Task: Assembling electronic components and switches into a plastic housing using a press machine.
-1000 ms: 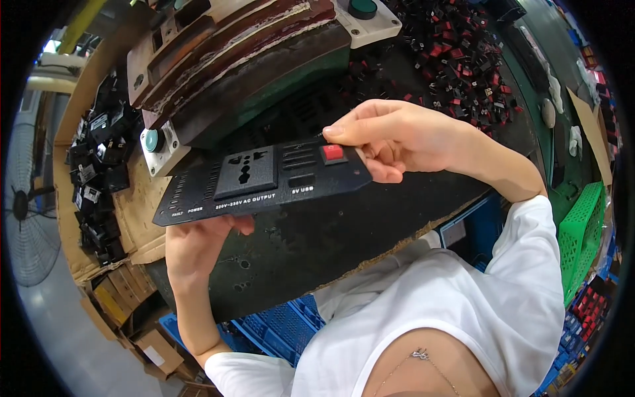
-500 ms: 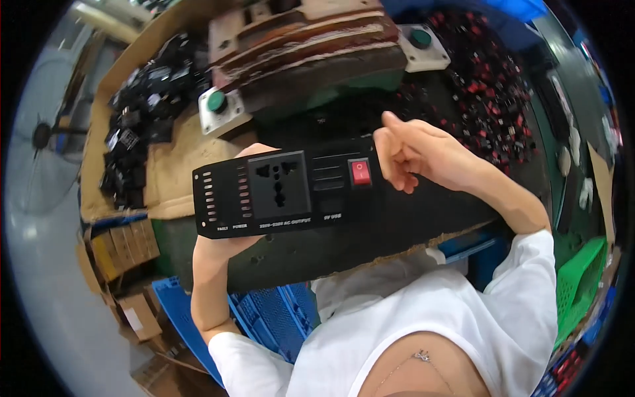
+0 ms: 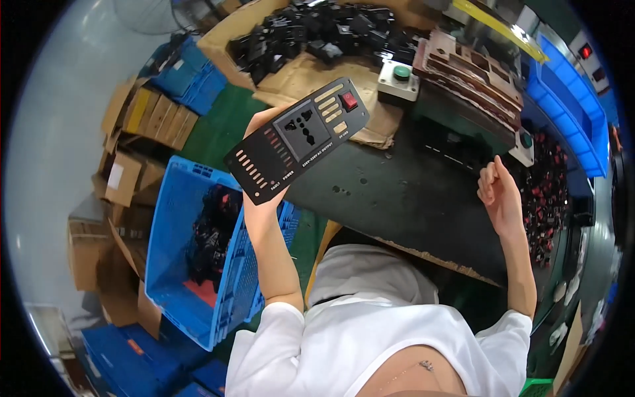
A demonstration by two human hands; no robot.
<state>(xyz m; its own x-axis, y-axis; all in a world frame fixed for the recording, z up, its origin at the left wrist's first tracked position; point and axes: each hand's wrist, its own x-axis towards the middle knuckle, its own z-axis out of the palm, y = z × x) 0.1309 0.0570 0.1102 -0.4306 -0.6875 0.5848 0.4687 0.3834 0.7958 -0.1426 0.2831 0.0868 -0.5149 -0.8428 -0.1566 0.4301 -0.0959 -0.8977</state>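
Black panel (image 3: 296,140), long & flat, w/ a socket in the middle, a red rocker switch near its far end & rows of slots at the near end, is held up in the air over the left edge of the desk (image 3: 397,198), tilted, above & to the right of the blue crate (image 3: 173,264). Left hand (image 3: 261,132) holds it from behind, grip closed on the panel, fingers mostly hidden by it. Right hand (image 3: 499,195) is well apart, over the right side of the desk, loosely curled, holding nothing, just beside a heap of small red & black switches (image 3: 549,192). Farther back: a grey box w/ green button (image 3: 398,79), a brown jig (image 3: 473,73), cardboard w/ a pile of black parts (image 3: 317,33). Blue crate on the floor holds dark parts; cardboard boxes (image 3: 126,165) lie to its left.
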